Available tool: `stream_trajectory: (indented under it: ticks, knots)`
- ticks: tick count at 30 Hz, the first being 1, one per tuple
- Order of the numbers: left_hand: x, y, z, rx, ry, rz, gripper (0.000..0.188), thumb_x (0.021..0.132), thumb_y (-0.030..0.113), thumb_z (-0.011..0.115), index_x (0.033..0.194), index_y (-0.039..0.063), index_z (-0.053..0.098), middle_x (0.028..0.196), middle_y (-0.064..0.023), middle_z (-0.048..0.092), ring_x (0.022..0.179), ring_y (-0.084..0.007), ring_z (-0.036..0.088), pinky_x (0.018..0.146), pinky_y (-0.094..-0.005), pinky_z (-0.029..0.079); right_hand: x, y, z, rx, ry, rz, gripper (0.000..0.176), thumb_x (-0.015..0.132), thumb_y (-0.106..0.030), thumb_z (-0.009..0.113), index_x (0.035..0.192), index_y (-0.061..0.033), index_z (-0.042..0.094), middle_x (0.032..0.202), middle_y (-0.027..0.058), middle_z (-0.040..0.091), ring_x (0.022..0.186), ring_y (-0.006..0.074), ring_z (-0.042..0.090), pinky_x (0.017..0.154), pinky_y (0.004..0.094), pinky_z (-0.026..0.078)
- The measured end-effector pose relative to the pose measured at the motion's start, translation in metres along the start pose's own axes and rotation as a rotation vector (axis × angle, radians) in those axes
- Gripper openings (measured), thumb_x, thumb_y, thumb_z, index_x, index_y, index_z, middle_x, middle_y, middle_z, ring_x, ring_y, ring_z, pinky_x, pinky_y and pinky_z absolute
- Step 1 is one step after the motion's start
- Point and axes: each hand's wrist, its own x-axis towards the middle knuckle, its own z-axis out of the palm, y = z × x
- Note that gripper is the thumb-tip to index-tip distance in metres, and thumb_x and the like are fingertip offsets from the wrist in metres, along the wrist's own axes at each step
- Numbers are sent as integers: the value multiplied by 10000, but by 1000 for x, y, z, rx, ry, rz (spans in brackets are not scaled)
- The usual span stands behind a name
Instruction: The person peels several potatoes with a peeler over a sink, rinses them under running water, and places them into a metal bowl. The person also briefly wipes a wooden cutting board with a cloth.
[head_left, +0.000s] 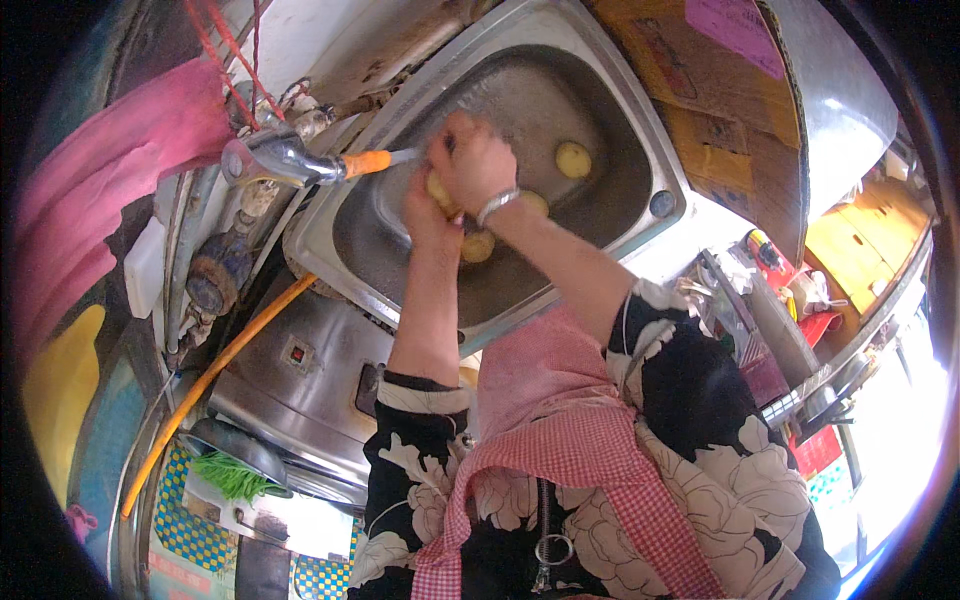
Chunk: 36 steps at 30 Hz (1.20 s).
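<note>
My left hand (424, 214) holds a pale yellow potato (441, 193) over the steel sink basin. Curled above that potato is my right hand (480, 161), its fingers blurred and partly hidden, so whether it grips anything is unclear. A silvery bracelet (498, 205) circles the right wrist. Water runs from the orange hose end of the faucet (367, 163) towards both hands. On the basin floor lie a potato (573, 160) to the right, another potato (477, 246) below my hands, and a third potato (535, 202) partly behind my right wrist.
The sink rim (637, 97) surrounds the basin. A cardboard box (697, 112) stands at its right. An orange hose (217, 375) runs down the left, past a stainless-steel appliance (307, 367). Green vegetables (231, 476) spill from a metal bowl (240, 448). A pink cloth (135, 142) hangs at left.
</note>
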Motion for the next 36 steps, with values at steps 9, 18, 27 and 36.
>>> stream_trajectory:
  ticks: [9, 18, 27, 36]
  knots:
    - [-15, 19, 0, 57, -74, 93, 200, 992, 337, 503, 981, 161, 598, 882, -23, 676, 736, -186, 673, 385, -247, 381, 19, 13, -27, 125, -122, 73, 348, 918, -423, 566, 1026, -107, 664, 1019, 257, 684, 926, 441, 682, 804, 527, 550]
    - [-18, 21, 23, 28, 22, 25, 157, 905, 276, 527, 891, 134, 594, 915, -50, 683, 782, -204, 655, 741, -420, 523, -21, -9, -3, 227, 141, 2, 335, 926, -406, 562, 1022, -93, 631, 950, 251, 695, 847, 448, 682, 758, 547, 553]
    - [8, 2, 12, -204, 73, 86, 367, 962, 371, 418, 1070, 87, 624, 1058, -109, 671, 991, -296, 672, 787, -433, 567, -31, -7, -14, 124, 81, -210, 315, 927, -418, 598, 975, -106, 613, 923, 207, 659, 722, 390, 687, 629, 502, 560]
    - [-15, 12, 35, -236, 66, -76, 406, 982, 384, 375, 1116, 85, 615, 1090, -90, 658, 935, -263, 660, 718, -395, 552, -9, 5, -2, -13, -27, -45, 264, 935, -379, 588, 1003, -125, 612, 932, 213, 667, 776, 419, 681, 672, 531, 549]
